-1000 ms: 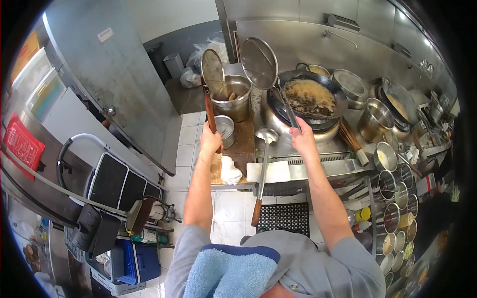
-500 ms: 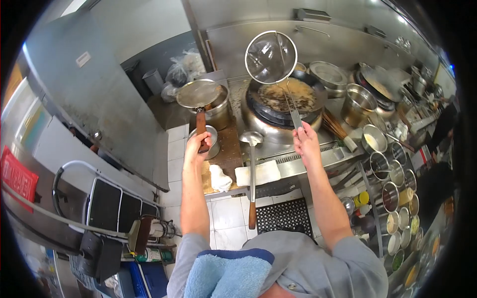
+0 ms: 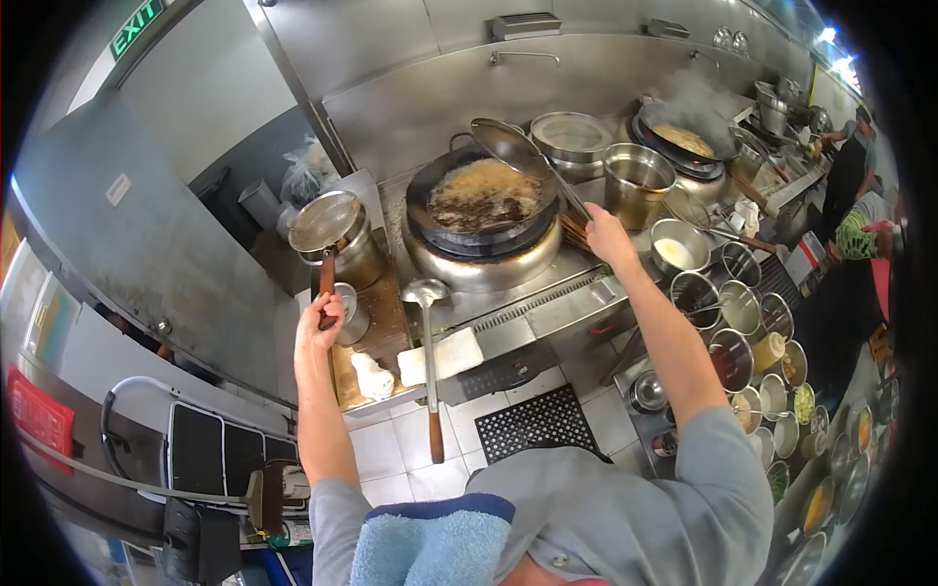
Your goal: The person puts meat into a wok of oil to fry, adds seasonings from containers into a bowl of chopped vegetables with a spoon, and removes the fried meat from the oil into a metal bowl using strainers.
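My left hand (image 3: 320, 320) is closed round the wooden handle of a round strainer (image 3: 325, 221), whose mesh lies over the top of a steel pot (image 3: 360, 262) on the left. My right hand (image 3: 608, 234) grips the metal handle of a larger strainer (image 3: 511, 148). That strainer is tilted over the right back side of a black wok (image 3: 430, 232) full of bubbling brown oil (image 3: 484, 195). A long ladle (image 3: 427, 342) with a wooden end lies between my arms, its bowl on the counter. A small steel pot (image 3: 350, 314) stands beside my left hand.
White cloths (image 3: 442, 356) lie along the counter edge. Behind the wok sits a lidded pot (image 3: 570, 135); a tall pot (image 3: 637, 184) and a steaming wok (image 3: 684, 139) are farther right. Several ingredient bowls (image 3: 731, 359) line the right side. Other people (image 3: 852, 181) stand at the far right.
The view has turned right. The left strainer went from upright down onto the pot. The right strainer, raised before, has lowered and moved to the wok's right back side.
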